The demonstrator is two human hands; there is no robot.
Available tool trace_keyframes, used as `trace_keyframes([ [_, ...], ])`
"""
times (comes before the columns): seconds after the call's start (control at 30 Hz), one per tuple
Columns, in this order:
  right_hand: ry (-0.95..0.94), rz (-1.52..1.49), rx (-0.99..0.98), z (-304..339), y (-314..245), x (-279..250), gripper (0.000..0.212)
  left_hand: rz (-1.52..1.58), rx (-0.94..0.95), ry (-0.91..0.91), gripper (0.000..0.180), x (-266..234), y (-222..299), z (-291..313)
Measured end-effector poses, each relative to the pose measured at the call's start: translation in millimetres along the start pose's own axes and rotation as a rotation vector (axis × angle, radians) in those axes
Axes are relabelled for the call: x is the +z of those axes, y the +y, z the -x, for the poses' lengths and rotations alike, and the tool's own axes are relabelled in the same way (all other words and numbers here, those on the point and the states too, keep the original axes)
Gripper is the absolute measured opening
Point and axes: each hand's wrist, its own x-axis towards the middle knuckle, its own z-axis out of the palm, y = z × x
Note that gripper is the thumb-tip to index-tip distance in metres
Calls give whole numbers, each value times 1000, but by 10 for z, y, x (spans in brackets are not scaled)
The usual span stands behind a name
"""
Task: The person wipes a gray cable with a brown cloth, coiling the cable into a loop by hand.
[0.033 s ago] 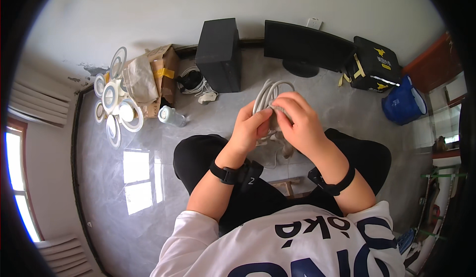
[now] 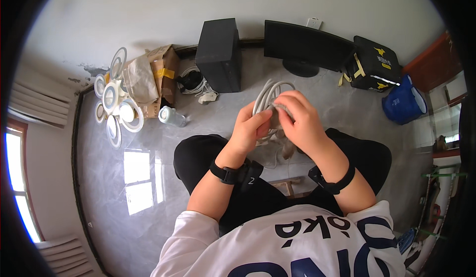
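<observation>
Coiling step in hand, we judge; white cable coil held above lap, between both hands; left hand pinches loops shut; right hand closed round bundle; next move: we need firm hold, tail end secured.

A coil of white cable is held upright in several loops above the lap, gripped at its lower part.

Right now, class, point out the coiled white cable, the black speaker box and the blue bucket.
coiled white cable (image 2: 267,92): head view, on the loops above the hands.
black speaker box (image 2: 218,54): head view, on its top face.
blue bucket (image 2: 400,103): head view, on its side wall.
</observation>
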Motion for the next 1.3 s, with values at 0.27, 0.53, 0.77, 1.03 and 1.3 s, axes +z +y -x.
trace_keyframes([
  [0.27,24,-72,78,23,51,24,17,52,69,-78,10,-52,-22,11],
  [0.53,44,-44,-9,70,87,11,17,11,129,-100,9,-63,-51,16],
  [0.77,32,-11,-48,83,32,-22,18,-35,134,-106,11,-41,-21,35],
  [1.03,41,55,-132,43,-63,-28,18,-77,143,-45,10,-27,-66,30],
  [1.3,36,73,-117,89,-30,-21,18,4,146,-96,12,-25,-54,50],
])
